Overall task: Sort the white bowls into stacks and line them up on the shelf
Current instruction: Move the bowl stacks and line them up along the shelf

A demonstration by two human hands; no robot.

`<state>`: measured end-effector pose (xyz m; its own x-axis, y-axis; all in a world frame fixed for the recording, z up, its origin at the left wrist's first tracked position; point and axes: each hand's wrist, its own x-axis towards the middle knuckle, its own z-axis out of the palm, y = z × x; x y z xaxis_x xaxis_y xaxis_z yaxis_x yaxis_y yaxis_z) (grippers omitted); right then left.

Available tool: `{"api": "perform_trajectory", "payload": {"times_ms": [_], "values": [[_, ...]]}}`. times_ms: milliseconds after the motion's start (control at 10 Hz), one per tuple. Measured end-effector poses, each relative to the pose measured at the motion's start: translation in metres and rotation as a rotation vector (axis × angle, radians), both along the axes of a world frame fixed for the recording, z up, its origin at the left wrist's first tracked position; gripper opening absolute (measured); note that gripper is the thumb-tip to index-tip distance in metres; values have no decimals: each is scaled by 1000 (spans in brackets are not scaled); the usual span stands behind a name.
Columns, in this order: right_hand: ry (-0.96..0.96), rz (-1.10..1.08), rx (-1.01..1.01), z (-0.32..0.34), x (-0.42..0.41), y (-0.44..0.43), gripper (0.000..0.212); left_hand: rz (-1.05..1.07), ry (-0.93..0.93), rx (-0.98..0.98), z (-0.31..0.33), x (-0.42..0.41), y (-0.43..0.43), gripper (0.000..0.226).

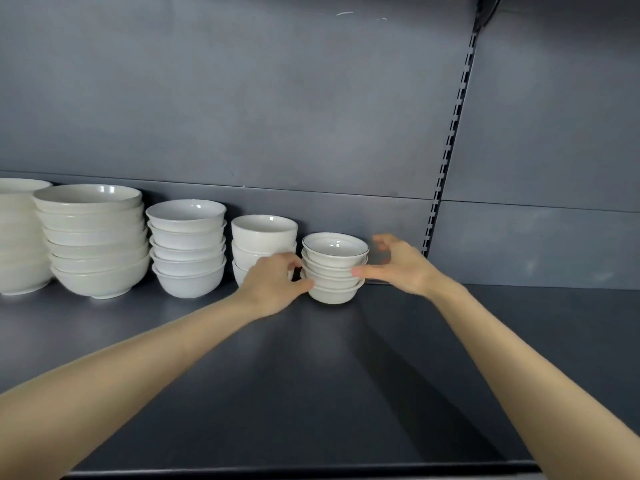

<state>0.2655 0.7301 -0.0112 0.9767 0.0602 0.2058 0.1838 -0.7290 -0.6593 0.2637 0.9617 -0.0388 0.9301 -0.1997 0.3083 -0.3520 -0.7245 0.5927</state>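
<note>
From my head camera, the row of white bowls ran along the back of the shelf point(311, 375), close to the back panel point(277, 98) at 12 o'clock. A cut-off stack point(17, 237) sat at the frame's 9 o'clock edge, then the large stack point(93, 237), the medium stack point(187, 247) and the deep-bowl stack point(264, 233). The smallest stack point(334, 268) stood at the 3 o'clock end of the row, just beside the deep bowls. My left hand point(273, 285) cupped that stack at its 9 o'clock side, fingers curled and thumb against the lower bowls. My right hand point(401, 268) was spread at its 3 o'clock side, with only the thumb tip touching and the blurred fingers clear of it. No loose bowls showed, so I judged the sorting nearly finished, leaving only this last stack to square into line.
</note>
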Motion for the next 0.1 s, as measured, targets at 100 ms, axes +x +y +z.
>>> {"api": "perform_trajectory", "payload": {"times_ms": [100], "values": [[-72, 9, -102, 21, -16, 14, 90, 31, -157, 188, 23, -19, 19, 47]]}}
